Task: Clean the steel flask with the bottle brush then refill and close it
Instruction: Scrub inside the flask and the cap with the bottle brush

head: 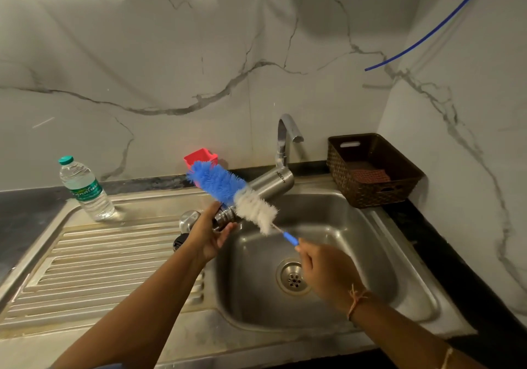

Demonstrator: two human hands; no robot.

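My left hand [208,233] grips the neck end of the steel flask [271,182], which lies tilted over the sink basin [356,243] with its base pointing up and to the right. In my right hand [325,271] I hold the blue handle of the bottle brush [233,192]. The brush's blue and white bristle head lies across the outside of the flask, near its threaded mouth. Behind my left hand, on the drainboard, sit a shiny steel cap [188,220] and a dark lid piece [179,241].
A plastic water bottle [85,190] with a teal cap stands on the drainboard [99,260] at left. The tap [286,137] rises behind the basin. A brown woven basket [373,169] sits at right, a red container [201,157] at the back. A blue tube [427,29] hangs upper right.
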